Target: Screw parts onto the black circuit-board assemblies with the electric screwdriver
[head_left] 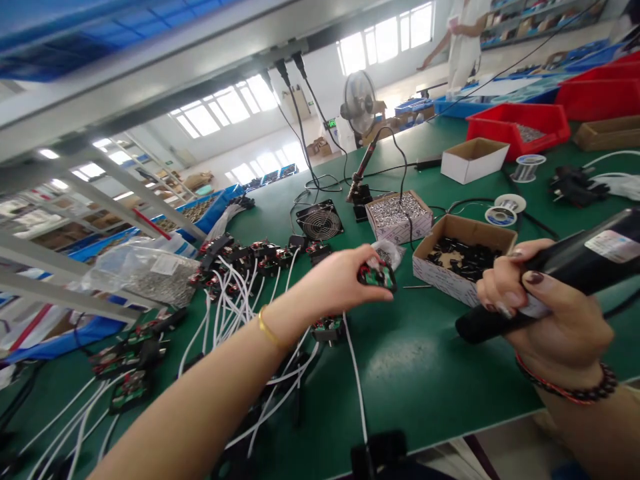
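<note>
The right hand (543, 313) grips a black power tool (560, 273) above the green tabletop (425, 373). The left hand (340, 283) reaches forward, fingers closed on a small circuit board (376, 275) with a white cable (356, 373). Just beyond stands a box of black parts (463, 257), then a box of screws (399, 215).

Bright factory hall, big windows (385, 39), green workbench (420, 373), metal shelving (100, 180)

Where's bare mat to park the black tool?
Free: green mat between the left hand, the box of black parts and the near edge, under the right hand gripping the black tool. Crowded: white cables and boards left; boxes, solder spools behind.
</note>
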Available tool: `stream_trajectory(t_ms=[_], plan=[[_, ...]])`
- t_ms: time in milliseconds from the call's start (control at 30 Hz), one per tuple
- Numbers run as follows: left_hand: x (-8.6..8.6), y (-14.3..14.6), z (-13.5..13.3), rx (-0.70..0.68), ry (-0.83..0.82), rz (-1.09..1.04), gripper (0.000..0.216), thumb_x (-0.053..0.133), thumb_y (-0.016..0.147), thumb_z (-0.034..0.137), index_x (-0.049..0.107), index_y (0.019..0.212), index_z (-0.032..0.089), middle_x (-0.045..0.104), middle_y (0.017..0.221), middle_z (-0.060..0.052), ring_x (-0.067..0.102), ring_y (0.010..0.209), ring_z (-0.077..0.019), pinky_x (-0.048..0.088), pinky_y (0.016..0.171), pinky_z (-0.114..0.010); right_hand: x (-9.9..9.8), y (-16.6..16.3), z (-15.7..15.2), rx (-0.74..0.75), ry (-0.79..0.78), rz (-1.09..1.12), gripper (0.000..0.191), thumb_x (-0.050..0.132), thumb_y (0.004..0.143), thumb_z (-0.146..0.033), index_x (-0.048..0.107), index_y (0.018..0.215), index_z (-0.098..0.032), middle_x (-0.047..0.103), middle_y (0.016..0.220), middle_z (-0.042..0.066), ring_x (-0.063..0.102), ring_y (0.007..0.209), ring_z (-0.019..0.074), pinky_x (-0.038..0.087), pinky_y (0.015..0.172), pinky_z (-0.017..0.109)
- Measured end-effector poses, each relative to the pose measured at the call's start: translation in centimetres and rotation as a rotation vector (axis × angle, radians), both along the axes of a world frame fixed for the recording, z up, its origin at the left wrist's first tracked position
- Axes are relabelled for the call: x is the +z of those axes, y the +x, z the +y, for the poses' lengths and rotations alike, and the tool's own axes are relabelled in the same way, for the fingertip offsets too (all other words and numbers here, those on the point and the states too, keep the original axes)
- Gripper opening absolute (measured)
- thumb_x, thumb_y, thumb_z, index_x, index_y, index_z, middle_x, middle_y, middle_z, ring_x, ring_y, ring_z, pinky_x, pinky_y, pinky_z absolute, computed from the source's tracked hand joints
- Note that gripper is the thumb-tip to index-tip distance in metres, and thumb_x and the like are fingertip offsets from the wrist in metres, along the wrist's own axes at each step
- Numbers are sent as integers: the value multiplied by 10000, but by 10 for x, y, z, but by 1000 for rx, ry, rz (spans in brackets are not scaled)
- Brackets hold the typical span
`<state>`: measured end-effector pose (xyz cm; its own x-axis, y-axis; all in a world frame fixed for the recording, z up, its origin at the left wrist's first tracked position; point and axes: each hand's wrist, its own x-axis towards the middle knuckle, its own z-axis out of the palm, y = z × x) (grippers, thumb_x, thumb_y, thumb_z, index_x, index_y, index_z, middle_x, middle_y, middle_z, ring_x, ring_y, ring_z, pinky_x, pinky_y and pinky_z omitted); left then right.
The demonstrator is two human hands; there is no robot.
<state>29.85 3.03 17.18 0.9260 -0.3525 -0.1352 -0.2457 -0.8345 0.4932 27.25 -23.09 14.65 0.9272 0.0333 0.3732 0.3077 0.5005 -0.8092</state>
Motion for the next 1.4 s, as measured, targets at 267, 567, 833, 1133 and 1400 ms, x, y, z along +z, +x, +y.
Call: stream_trajectory(t_ms=[267,567,833,1133,1400], plan=[[-92,-115,-64,208,-251,116,530,815,831,255,539,1283,225,644,1244,-79,655,1115,-283,531,982,-427,3,-35,21,158,45,-75,157,644,909,-245,518,1001,-225,466,579,-63,416,456,89,359,463,247],[-108,-123,-71,316,-398,19,526,832,823,236,561,1274,248,687,1220,-43,671,1105,-263,538,958,-406,8,-45,27,248,-39,8,211,668,916,-250,461,953,-258,484,601,-67,449,477,110,369,475,284],[-98,-123,-78,300,-326,146,502,851,810,286,591,1238,256,720,1194,-46,689,1078,-309,542,886,-427,7,-42,33,248,-10,48,213,675,905,-240,470,957,-255,480,602,-71,434,468,94,365,475,268],[-101,-127,-78,301,-376,106,515,858,800,247,581,1234,269,719,1187,-17,693,1076,-284,540,896,-403,8,-41,31,246,10,84,223,688,886,-243,475,951,-246,464,576,-71,417,465,92,368,474,265],[-105,-127,-79,297,-383,103,522,864,797,262,579,1234,273,723,1157,-9,699,1057,-286,546,870,-401,10,-43,32,245,-23,116,238,695,886,-255,465,949,-253,462,587,-78,406,458,85,363,482,264]])
